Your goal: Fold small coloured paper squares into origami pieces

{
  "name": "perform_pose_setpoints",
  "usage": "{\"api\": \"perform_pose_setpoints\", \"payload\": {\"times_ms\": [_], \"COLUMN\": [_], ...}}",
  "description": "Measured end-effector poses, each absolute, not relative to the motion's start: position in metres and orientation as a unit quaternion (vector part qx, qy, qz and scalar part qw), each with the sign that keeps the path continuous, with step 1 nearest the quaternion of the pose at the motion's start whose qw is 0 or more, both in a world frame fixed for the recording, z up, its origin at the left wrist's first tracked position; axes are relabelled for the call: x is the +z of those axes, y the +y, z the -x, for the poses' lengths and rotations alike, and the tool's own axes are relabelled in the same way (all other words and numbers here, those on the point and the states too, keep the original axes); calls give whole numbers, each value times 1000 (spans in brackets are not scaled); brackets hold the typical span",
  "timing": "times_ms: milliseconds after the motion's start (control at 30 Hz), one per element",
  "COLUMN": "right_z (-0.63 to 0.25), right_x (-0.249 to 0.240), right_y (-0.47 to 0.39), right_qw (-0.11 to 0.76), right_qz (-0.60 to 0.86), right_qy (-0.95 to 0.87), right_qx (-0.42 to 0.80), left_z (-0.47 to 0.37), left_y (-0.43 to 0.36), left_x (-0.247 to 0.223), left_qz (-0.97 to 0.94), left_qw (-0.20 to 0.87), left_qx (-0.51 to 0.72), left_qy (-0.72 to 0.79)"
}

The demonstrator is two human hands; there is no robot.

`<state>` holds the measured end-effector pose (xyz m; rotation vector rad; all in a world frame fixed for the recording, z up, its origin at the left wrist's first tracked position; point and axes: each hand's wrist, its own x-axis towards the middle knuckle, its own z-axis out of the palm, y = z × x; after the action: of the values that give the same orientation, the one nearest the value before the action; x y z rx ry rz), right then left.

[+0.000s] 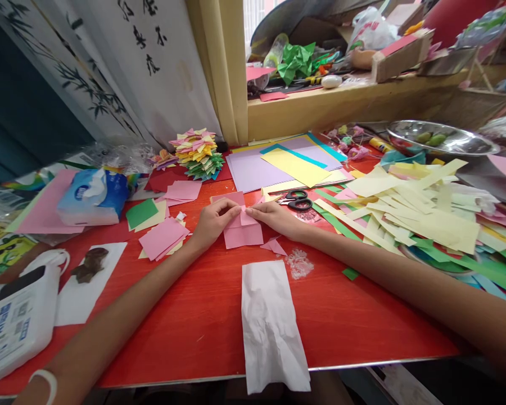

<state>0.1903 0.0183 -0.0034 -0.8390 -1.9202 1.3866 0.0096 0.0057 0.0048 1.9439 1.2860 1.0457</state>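
Note:
Both hands meet at the middle of the red table (185, 315), pinching a small piece of pink paper (248, 218) between them. My left hand (217, 219) is closed on its left edge, my right hand (274, 217) on its right. Directly under the piece lie more pink paper squares (243, 236), creased across the middle. Small pink scraps (274, 246) rest just below my right hand. Black-handled scissors (297, 199) lie beyond that hand. Left of my left hand is a stack of pink and cream squares (163, 239).
A white tissue (272, 326) hangs over the near edge. Cut paper strips (425, 208) heap at the right, below a metal tray (442, 138). A tissue pack (93, 197) and white device (19, 320) stand left. A layered paper stack (199, 154) and coloured sheets (253, 169) are at the back.

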Motion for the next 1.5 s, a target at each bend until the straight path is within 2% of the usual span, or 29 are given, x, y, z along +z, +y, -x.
{"api": "perform_pose_setpoints", "payload": {"times_ms": [700,1033,1167,1333,1500], "right_z": [-188,-188,-188,-190,-191], "right_x": [0,-1,-4,-11,-9], "right_y": [17,17,19,24,23], "right_qw": [311,314,348,424,420], "right_qz": [328,302,341,357,341], "right_qy": [-743,-719,-685,-655,-689], "right_qx": [493,542,542,514,482], "left_z": [-11,-9,-10,-11,-12], "left_y": [3,5,5,6,4], "left_x": [6,5,4,4,7], "left_qz": [-733,-694,-668,-674,-708], "left_qw": [274,279,292,335,351], "left_qx": [392,449,474,437,376], "left_qy": [484,489,493,492,484]}}
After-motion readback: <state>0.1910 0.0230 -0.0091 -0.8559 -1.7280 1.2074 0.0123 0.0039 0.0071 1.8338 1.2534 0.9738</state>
